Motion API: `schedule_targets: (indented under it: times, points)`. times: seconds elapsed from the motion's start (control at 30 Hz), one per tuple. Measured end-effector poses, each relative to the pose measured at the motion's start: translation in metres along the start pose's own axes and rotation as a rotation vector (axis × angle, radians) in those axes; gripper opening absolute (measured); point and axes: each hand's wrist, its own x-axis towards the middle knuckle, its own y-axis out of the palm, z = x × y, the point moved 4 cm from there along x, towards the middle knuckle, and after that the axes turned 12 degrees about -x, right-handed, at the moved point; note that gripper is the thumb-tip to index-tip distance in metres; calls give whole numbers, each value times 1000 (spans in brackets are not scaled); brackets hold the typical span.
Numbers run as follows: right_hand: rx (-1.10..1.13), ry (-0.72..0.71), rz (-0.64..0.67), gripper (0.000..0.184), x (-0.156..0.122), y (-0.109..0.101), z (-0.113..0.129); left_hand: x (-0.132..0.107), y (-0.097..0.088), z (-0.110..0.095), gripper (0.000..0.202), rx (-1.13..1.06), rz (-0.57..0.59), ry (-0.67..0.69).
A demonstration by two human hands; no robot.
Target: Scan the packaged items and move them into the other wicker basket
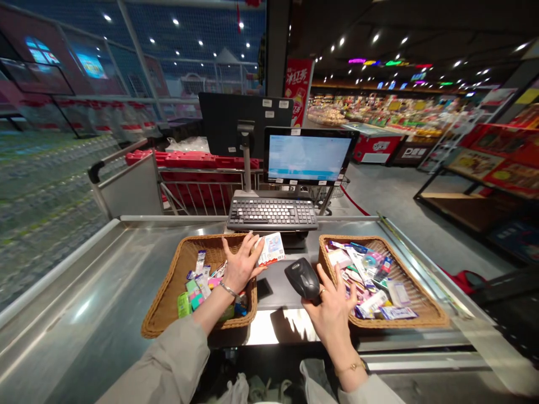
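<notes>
My left hand [242,264] is raised over the left wicker basket [168,297], with its fingers spread and a small white-and-blue card packet [270,248] pinched at the thumb side. My right hand [332,314] grips a black handheld barcode scanner [302,279] just inside the rim of the right wicker basket [421,303]. Several small packaged goods [193,294] lie in the left basket, partly hidden by my left wrist. The right basket holds several flat packets [366,286] in white, pink and blue.
Both baskets rest on a steel checkout counter [76,280]. A black keyboard [272,213] and a monitor [307,156] stand just ahead, with a rear display [240,120] behind them. Stacked red baskets [189,185] stand beyond, and supermarket displays fill the right background.
</notes>
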Motion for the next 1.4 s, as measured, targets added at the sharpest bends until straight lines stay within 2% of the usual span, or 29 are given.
schedule_targets:
  times: [0.5, 0.73, 1.13, 1.4]
  points:
    - [45, 5, -25, 7, 0, -14, 1, -1, -4, -8, 56, 14, -33, 28]
    - [59, 7, 4, 6, -2, -19, 4, -2, -5, -10, 56, 20, -23, 16]
    - [41, -30, -26, 7, -4, -11, 0, -1, -6, -11, 57, 6, -27, 17]
    - [60, -4, -13, 6, 0, -18, 6, 0, -3, -7, 55, -2, -35, 13]
